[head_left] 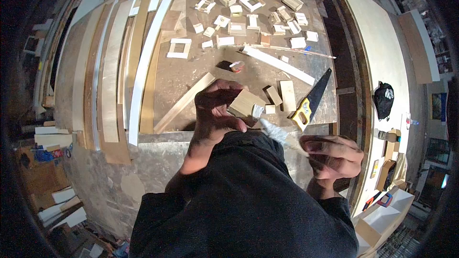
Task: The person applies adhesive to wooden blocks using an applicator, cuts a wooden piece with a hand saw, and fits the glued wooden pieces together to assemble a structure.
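Gripping wood block [245,105] left of saw [312,100]: left hand [217,107], thumb and fingers curled round it. Right hand [332,156], nearer the body than saw, half-closed beside blurred whitish strip [277,133]; hold unclear. Strip reaches block.

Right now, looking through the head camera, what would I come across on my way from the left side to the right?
A long white strip → a square wooden frame → a wooden block in the left hand → a yellow-handled handsaw → a black cap.
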A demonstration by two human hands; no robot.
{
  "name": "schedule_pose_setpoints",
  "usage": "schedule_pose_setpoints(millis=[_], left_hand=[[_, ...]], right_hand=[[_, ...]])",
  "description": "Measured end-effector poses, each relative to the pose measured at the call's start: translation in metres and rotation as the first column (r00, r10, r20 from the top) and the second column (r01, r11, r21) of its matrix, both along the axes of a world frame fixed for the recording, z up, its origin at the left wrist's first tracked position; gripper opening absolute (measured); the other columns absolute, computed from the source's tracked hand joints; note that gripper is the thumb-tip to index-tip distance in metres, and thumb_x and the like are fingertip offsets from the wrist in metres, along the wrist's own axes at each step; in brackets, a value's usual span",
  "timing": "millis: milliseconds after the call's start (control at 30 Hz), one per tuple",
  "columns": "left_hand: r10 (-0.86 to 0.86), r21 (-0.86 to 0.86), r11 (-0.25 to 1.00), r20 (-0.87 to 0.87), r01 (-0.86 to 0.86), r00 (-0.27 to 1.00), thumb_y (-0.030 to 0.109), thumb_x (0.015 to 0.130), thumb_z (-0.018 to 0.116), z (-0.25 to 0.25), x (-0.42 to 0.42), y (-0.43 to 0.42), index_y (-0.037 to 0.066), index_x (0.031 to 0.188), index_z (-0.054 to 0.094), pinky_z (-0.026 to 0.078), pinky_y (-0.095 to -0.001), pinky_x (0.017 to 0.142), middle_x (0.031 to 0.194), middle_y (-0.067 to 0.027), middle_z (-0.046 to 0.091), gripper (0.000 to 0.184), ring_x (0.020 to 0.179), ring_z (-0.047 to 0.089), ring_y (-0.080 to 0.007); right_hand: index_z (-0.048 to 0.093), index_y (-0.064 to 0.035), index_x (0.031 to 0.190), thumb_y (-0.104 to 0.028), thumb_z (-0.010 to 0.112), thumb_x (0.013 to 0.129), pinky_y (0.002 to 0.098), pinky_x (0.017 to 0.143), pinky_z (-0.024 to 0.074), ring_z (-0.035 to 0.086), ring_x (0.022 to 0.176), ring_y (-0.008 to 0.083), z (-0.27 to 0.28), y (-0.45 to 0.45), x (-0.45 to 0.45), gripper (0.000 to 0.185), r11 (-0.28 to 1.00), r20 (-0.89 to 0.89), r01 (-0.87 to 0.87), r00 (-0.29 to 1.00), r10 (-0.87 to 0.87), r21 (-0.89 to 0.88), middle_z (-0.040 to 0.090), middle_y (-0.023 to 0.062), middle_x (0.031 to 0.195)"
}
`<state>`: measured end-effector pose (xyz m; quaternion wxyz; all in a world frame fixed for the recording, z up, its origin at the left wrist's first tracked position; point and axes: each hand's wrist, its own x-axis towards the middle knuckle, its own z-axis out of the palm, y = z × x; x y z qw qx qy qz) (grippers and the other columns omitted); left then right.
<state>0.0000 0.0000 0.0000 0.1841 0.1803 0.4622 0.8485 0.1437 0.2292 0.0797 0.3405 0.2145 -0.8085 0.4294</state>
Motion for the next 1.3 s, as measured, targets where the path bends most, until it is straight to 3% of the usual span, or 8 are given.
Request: schedule_pose_setpoints(millis=[67, 300, 367, 400, 600, 867, 1200, 1300], left_hand=[[0.052, -0.076, 0.996, -0.060, -0.056, 0.997, 0.040, 0.051, 0.098, 0.005, 0.000, -0.001, 0.000, 0.114, 0.072, 0.052, -0.0323, 0.091, 0.115, -0.0097, 0.062, 0.079, 0.104, 0.062, -0.0184], [0.046, -0.043, 0.998, 0.000, -0.046, 0.999, 0.040, 0.051, 0.098, 0.005, 0.005, -0.007, -0.002, 0.111, 0.070, 0.052, -0.0313, 0.088, 0.109, -0.0080, 0.066, 0.079, 0.099, 0.064, -0.0155], [0.104, -0.185, 0.969, -0.284, -0.161, 0.953, 0.036, 0.054, 0.099, -0.001, 0.003, -0.013, -0.005, 0.112, 0.067, 0.053, -0.0311, 0.089, 0.108, -0.0078, 0.067, 0.079, 0.098, 0.066, -0.0158], [0.084, -0.024, 0.996, -0.088, -0.086, 0.993, 0.030, 0.053, 0.100, 0.004, 0.006, -0.009, -0.007, 0.115, 0.063, 0.053, -0.0313, 0.091, 0.110, -0.0079, 0.067, 0.081, 0.100, 0.066, -0.0161], [0.026, 0.003, 1.000, 0.008, -0.026, 1.000, 0.020, 0.053, 0.101, 0.006, 0.008, -0.012, -0.005, 0.117, 0.062, 0.053, -0.0317, 0.092, 0.106, -0.0082, 0.070, 0.079, 0.101, 0.067, -0.0151], [0.044, 0.027, 0.999, -0.034, -0.043, 0.998, 0.019, 0.054, 0.100, 0.002, 0.005, -0.020, -0.005, 0.117, 0.062, 0.054, -0.0314, 0.092, 0.106, -0.0086, 0.071, 0.078, 0.099, 0.067, -0.0149], [0.057, -0.020, 0.998, -0.019, -0.058, 0.998, 0.021, 0.053, 0.101, 0.005, 0.006, -0.028, -0.005, 0.116, 0.063, 0.053, -0.0325, 0.095, 0.105, -0.0095, 0.071, 0.078, 0.101, 0.068, -0.0161], [0.058, 0.004, 0.998, -0.027, -0.058, 0.998, 0.021, 0.053, 0.100, 0.003, 0.004, -0.031, -0.005, 0.116, 0.063, 0.053, -0.0321, 0.095, 0.106, -0.0098, 0.071, 0.078, 0.102, 0.068, -0.0165]], right_hand=[[0.054, -0.0014, 0.070, -0.004, 0.078, 0.077, 0.0388, 0.067, 0.0635, 0.075, 0.076, 0.0354, 0.003, 0.000, -0.005, 0.025, 0.994, -0.031, -0.021, 0.999, 0.018, -0.109, 0.074, 0.0181, 0.090], [0.058, 0.0035, 0.071, -0.001, 0.083, 0.068, 0.0413, 0.064, 0.0635, 0.074, 0.070, 0.0328, -0.009, -0.015, -0.009, 0.026, 0.999, -0.045, 0.049, 0.998, -0.050, -0.024, 0.072, 0.0171, 0.079], [0.056, 0.0040, 0.070, 0.007, 0.081, 0.066, 0.0417, 0.065, 0.0634, 0.074, 0.070, 0.0338, -0.016, -0.010, -0.005, 0.025, 0.981, -0.061, 0.174, 0.984, -0.169, 0.083, 0.071, 0.0180, 0.080], [0.054, 0.0046, 0.069, 0.010, 0.076, 0.066, 0.0423, 0.065, 0.0635, 0.074, 0.070, 0.0348, -0.017, -0.005, -0.004, 0.023, 0.977, -0.062, 0.166, 0.985, -0.158, 0.136, 0.071, 0.0186, 0.080], [0.057, 0.0025, 0.071, 0.001, 0.079, 0.068, 0.0370, 0.066, 0.0622, 0.074, 0.079, 0.0344, -0.011, -0.020, -0.002, 0.023, 0.998, -0.063, 0.054, 0.997, -0.055, -0.016, 0.073, 0.0177, 0.090], [0.060, 0.0062, 0.071, 0.001, 0.078, 0.071, 0.0401, 0.064, 0.0627, 0.074, 0.070, 0.0323, -0.013, -0.019, -0.001, 0.018, 0.957, -0.021, 0.208, 0.978, -0.208, 0.201, 0.072, 0.0186, 0.083], [0.061, 0.0070, 0.074, -0.003, 0.077, 0.076, 0.0412, 0.064, 0.0626, 0.074, 0.070, 0.0342, -0.019, -0.031, -0.001, 0.020, 0.970, 0.018, 0.175, 0.983, -0.181, 0.171, 0.071, 0.0211, 0.080], [0.053, -0.0005, 0.070, 0.005, 0.079, 0.065, 0.0340, 0.057, 0.0588, 0.073, 0.069, 0.0306, -0.017, -0.032, -0.004, 0.027, 0.938, -0.058, 0.284, 0.959, -0.278, 0.196, 0.072, 0.0150, 0.087]])
